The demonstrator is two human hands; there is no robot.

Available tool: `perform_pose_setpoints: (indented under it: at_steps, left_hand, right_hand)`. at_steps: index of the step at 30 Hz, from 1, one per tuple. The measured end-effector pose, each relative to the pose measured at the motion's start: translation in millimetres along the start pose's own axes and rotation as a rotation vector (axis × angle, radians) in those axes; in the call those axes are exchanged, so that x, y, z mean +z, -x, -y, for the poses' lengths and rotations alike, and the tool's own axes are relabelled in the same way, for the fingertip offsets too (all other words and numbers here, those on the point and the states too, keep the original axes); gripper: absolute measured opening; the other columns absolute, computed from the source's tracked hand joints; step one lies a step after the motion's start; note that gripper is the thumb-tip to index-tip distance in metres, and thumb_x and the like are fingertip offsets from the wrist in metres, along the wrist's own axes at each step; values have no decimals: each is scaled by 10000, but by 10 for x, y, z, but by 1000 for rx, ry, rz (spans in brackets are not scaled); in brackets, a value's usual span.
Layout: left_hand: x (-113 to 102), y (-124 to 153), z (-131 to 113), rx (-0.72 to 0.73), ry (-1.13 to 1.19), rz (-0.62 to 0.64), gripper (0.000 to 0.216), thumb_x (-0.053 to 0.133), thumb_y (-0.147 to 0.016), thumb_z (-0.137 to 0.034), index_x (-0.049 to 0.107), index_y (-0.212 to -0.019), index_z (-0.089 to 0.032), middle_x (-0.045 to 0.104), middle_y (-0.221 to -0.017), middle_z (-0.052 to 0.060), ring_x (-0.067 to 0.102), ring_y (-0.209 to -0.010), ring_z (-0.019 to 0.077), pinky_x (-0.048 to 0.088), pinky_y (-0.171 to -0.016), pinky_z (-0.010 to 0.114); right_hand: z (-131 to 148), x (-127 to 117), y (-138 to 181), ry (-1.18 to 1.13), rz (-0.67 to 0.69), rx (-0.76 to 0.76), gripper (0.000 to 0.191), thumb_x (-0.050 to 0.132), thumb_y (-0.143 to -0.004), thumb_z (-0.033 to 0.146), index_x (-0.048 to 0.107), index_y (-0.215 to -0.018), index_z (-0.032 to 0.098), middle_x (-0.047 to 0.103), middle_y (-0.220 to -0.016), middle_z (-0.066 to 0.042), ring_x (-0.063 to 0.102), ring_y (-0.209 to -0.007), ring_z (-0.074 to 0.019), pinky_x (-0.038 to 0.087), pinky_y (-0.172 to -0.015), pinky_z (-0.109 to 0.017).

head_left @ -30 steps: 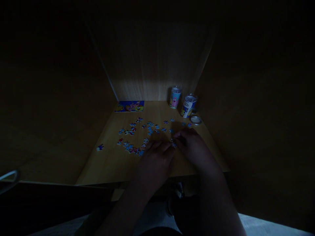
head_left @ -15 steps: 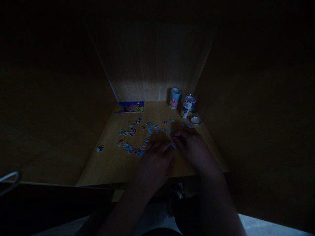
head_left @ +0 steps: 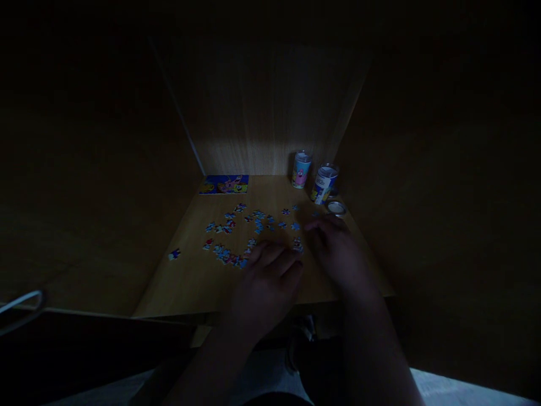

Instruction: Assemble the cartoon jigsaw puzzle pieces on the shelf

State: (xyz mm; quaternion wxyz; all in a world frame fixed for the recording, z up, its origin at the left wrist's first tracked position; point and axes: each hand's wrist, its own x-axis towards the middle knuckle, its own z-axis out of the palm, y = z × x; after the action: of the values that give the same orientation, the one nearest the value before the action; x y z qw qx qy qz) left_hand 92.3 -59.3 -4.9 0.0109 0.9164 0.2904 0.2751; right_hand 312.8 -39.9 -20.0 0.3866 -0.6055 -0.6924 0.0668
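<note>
Several small blue, red and white puzzle pieces [head_left: 236, 234] lie scattered on a light wooden desk [head_left: 198, 282]. My left hand [head_left: 264, 285] lies flat on the desk with fingers stretched out, the fingertips close to the nearest pieces. My right hand [head_left: 338, 254] hovers just to the right, its fingers loosely bent and apart, with nothing seen in them. A small joined cluster of pieces [head_left: 298, 245] lies on the desk between the two hands. The scene is very dark.
A picture card [head_left: 224, 184] lies at the back left of the desk. Two small printed cans [head_left: 301, 168] [head_left: 323, 183] stand at the back right, with a round lid [head_left: 337, 208] beside them. Wooden walls close in the desk on three sides.
Both hands were pinched together over the small cluster of pieces. They have since drawn apart, leaving it on the desk; the left hand flattened and the right hand shifted right.
</note>
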Motion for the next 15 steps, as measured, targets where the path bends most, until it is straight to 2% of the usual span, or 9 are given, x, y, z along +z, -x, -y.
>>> perform_pose_setpoints:
  at_steps: [3,6,8,11,14,15]
  left_hand:
    - [-279,96,-38,75,44,-36,174,631,-1061,-123,761,-1140,-208,822,-1192,39,710,-1148,238,533,-1127,454]
    - [-572,261,91,5,41,-85,216,593,-1066,-130,759,-1157,-235,830,-1125,20,721,-1032,221,579,-982,419]
    - [-706,405,289,-73,-74,-117,241,561,-1059,-118,761,-1125,-234,831,-1091,26,733,-998,232,575,-962,442]
    - [-780,630,642,-191,-260,-156,235,549,-1061,-182,776,-1104,-226,828,-1061,56,740,-988,281,574,-918,482]
    - [-725,787,917,-260,-272,-149,254,545,-1055,-213,790,-1122,-210,825,-1109,82,734,-1033,302,582,-939,496]
    - [-692,816,977,-256,-271,-182,254,547,-1050,-225,796,-1094,-208,825,-1075,83,730,-994,299,586,-916,488]
  right_hand:
    - [-84,-42,12,22,-88,49,287,549,-985,91,773,-1109,221,764,-1163,-132,712,-1111,-304,556,-1027,-459]
    - [-144,-93,31,52,-142,80,305,541,-962,93,777,-1119,205,751,-1183,-151,715,-1094,-321,566,-1024,-490]
    - [-156,-126,48,65,-154,78,331,533,-933,71,781,-1117,190,747,-1188,-158,717,-1088,-321,570,-1026,-490]
    - [-152,-163,74,87,-153,70,327,533,-927,75,780,-1114,178,749,-1183,-166,721,-1074,-319,576,-1021,-485]
    - [-154,-162,97,106,-149,80,267,541,-988,142,785,-1088,183,768,-1153,-164,729,-1055,-316,575,-1023,-481]
    - [-161,-150,104,116,-139,85,263,538,-1004,159,787,-1082,186,775,-1150,-162,732,-1057,-313,573,-1027,-475]
